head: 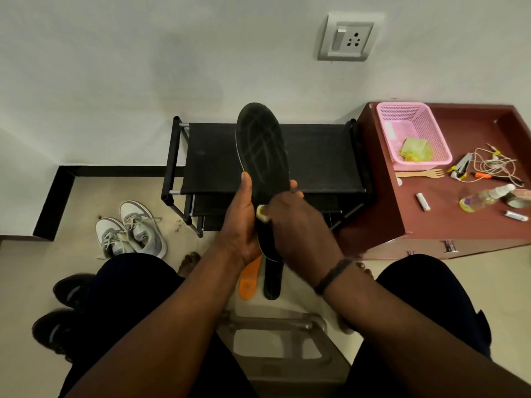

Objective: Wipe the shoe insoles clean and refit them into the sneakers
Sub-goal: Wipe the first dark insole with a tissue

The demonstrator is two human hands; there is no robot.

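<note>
A black two-tier shoe rack is set against the white wall, below a wall socket with switch. To its right, a maroon cabinet top is seen bearing a pink plastic basket, a wooden fork, a tangled white cable, a small spray bottle and two batteries. A metal stool is seen at the near centre.

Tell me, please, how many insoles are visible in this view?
3: a black insole held upright in the left hand, an orange insole and a second black insole below the hands. Others may be hidden.
</note>
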